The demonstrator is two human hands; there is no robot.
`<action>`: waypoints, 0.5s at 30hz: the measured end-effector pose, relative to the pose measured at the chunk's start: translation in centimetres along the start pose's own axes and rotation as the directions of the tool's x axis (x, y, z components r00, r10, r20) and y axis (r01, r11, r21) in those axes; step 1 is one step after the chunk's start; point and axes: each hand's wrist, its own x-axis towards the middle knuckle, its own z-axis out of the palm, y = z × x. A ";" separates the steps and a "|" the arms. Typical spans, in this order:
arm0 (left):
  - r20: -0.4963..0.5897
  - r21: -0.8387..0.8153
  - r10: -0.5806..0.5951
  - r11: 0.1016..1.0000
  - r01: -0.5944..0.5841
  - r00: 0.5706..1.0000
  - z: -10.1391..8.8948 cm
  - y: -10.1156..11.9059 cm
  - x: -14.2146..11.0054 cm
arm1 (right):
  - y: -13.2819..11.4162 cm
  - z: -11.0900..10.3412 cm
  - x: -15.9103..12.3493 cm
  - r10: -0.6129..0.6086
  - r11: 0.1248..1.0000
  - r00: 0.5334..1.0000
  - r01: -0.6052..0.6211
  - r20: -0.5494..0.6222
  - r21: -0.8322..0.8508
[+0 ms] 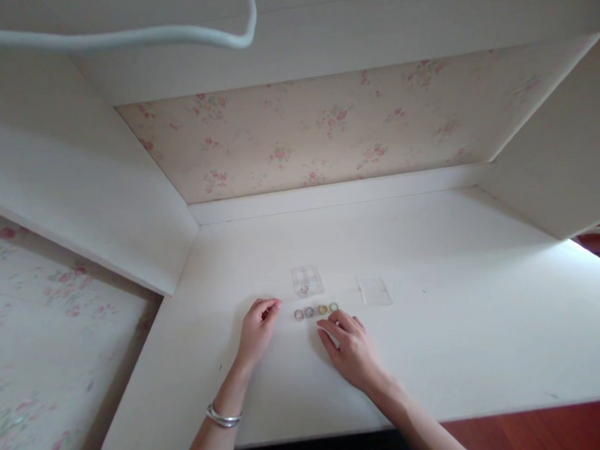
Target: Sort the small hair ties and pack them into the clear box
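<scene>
Small rings stand in a short row on the white desk: a silver ring (299,315), another silver one beside it, a gold ring (323,310) and a greenish ring (334,307) at the right end. Just behind them lies a clear compartment box (308,279) with something small and pinkish in its near part. A clear flat lid (375,292) rests to its right. My left hand (258,327), left of the row, has its fingertips pinched together; whatever they hold is too small to tell. My right hand (350,348) is by the gold and greenish rings, thumb and forefinger apart.
The white desk (466,323) has side panels left and right and floral wallpaper (324,127) behind. A white cable (163,36) hangs across the upper left. A silver bangle (223,417) circles my left wrist. The desk's front edge runs close to my body.
</scene>
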 end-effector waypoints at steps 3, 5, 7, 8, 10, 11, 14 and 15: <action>0.024 -0.003 0.027 1.000 -0.027 0.999 0.1 0.1 0.0 | -2.0 0.6 1.3 -0.060 0.994 0.996 0.066 0.072 -0.087; 0.029 -0.010 0.043 0.999 -0.043 0.999 0.0 0.2 -0.1 | -2.7 1.0 2.2 -0.085 0.987 0.992 0.097 0.098 -0.130; 0.025 -0.024 0.054 0.998 -0.054 0.998 -0.1 0.2 -0.2 | -2.9 1.4 2.9 -0.097 0.979 0.988 0.116 0.118 -0.168; 0.024 -0.030 0.059 0.998 -0.058 0.998 -0.2 0.3 -0.2 | -3.0 1.5 3.2 -0.099 0.975 0.987 0.121 0.125 -0.185; 0.028 -0.039 0.066 0.997 -0.065 0.997 -0.3 0.3 -0.3 | -3.0 1.9 3.5 -0.096 0.970 0.986 0.123 0.135 -0.211; 0.031 -0.043 0.071 0.997 -0.069 0.997 -0.4 0.3 -0.4 | -3.0 2.1 3.6 -0.095 0.968 0.986 0.124 0.137 -0.220; 0.049 -0.050 0.086 0.995 -0.083 0.995 -0.4 0.3 -0.4 | -2.8 2.7 3.6 -0.100 0.962 0.985 0.132 0.142 -0.239; 0.055 -0.051 0.091 0.995 -0.088 0.994 -0.4 0.3 -0.4 | -2.8 2.8 3.5 -0.102 0.961 0.984 0.135 0.144 -0.242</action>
